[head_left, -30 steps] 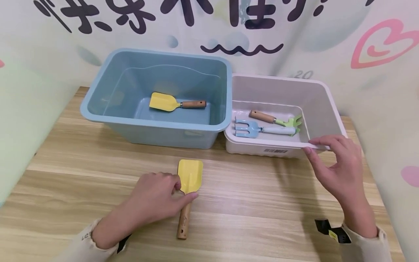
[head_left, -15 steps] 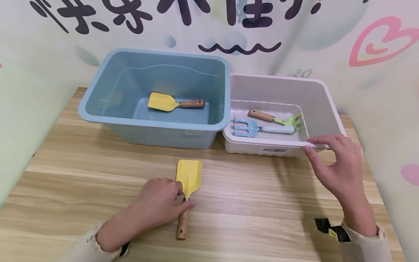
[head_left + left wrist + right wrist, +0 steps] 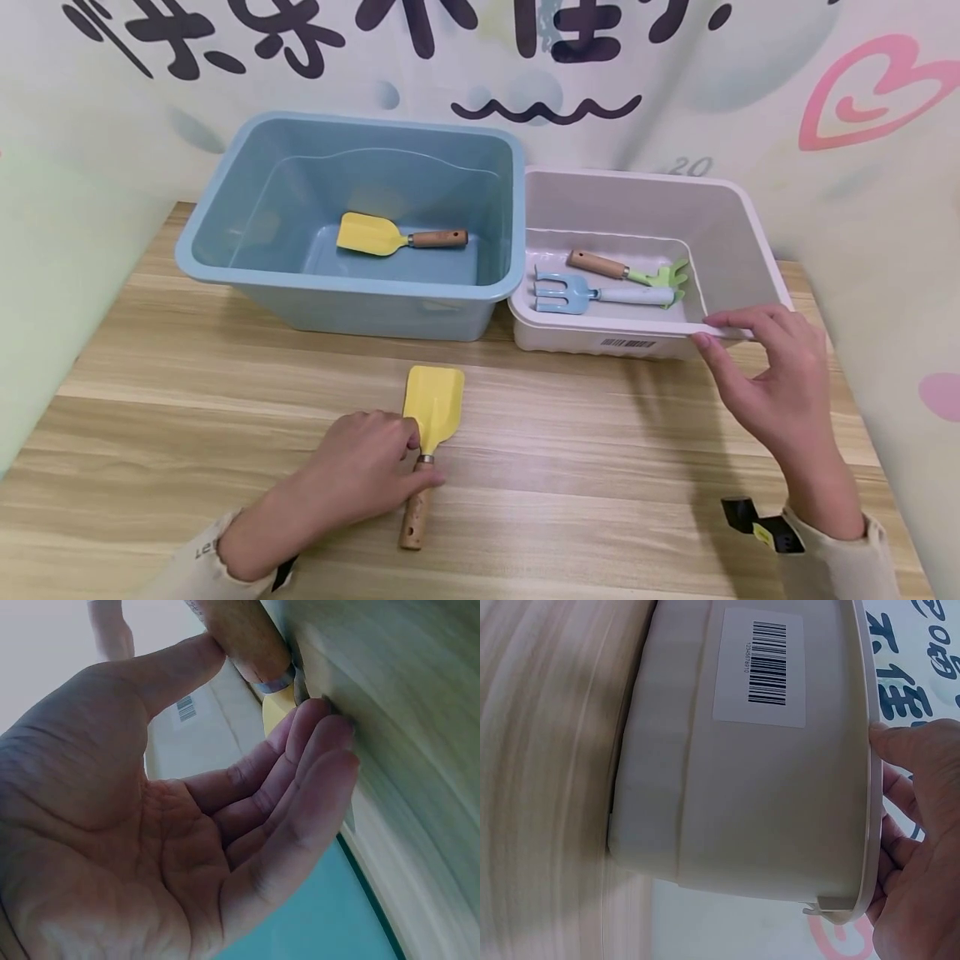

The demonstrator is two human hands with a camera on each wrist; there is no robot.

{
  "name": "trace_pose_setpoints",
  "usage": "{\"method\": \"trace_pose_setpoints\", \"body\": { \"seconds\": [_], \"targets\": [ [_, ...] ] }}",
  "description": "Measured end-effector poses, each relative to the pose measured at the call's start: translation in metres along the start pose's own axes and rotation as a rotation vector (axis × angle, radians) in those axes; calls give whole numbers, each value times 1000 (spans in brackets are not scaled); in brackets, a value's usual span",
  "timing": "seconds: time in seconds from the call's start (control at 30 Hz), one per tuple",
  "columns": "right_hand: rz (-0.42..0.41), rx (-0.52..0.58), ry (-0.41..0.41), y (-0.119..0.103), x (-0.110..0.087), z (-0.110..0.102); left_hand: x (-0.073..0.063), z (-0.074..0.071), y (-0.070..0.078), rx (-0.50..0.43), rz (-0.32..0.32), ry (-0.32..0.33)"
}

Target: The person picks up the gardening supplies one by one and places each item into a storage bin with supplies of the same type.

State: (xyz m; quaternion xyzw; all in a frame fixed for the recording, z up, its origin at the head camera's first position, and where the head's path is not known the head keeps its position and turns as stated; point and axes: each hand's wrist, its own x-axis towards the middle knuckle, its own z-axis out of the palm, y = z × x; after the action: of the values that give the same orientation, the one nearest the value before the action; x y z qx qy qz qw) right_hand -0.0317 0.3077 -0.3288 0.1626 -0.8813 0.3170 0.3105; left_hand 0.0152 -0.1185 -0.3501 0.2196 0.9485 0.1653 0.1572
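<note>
A yellow hand shovel [image 3: 435,404] with a wooden handle lies on the table in front of the bins. My left hand [image 3: 360,462] is at its neck: the thumb touches the handle [image 3: 240,634] and the curled fingers meet the other side near the metal collar. On the right, my right hand [image 3: 783,387] pinches the front rim of the white bin [image 3: 772,802], near its right corner. Inside that bin are a blue hand fork [image 3: 566,293] and a green hand rake [image 3: 663,277] with a wooden handle, partly beneath the fork's handle.
A larger blue bin [image 3: 352,287] stands left of the white one, its rim overlapping it. Another yellow hand shovel [image 3: 371,234] lies inside. A printed wall cloth [image 3: 675,108] hangs close behind both bins. The wooden table [image 3: 562,500] extends in front.
My left hand has slid down the shovel from the blade to the neck, and the handle's end has swung slightly left. My right hand stays on the bin's rim.
</note>
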Motion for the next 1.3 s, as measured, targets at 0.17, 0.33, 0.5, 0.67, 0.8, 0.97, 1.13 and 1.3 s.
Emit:
{"method": "trace_pose_setpoints", "body": {
  "seconds": [0.17, 0.33, 0.5, 0.67, 0.8, 0.97, 1.13, 1.3],
  "targets": [
    [8, -2, -4, 1, 0, 0, 0, 0, 0, 14, 11, -18],
    [14, 4, -3, 1, 0, 0, 0, -1, -1, 4, 51, -30],
    [19, 5, -6, 1, 0, 2, -1, 1, -4, 0, 99, 5],
    [20, 7, -5, 0, -1, 2, 0, 2, -6, 44, 134, 31],
    [9, 10, -2, -1, -1, 1, 1, 2, -6, 63, 138, 42],
    [-4, 41, 23, -6, -1, 1, -1, 4, -7, 47, 154, 53],
    [20, 55, 51, -12, -1, 3, -1, 4, -9, 36, 153, 52],
    [36, 66, 78, -15, 1, 5, -1, 3, -10, 30, 165, 70]
  ]
}}
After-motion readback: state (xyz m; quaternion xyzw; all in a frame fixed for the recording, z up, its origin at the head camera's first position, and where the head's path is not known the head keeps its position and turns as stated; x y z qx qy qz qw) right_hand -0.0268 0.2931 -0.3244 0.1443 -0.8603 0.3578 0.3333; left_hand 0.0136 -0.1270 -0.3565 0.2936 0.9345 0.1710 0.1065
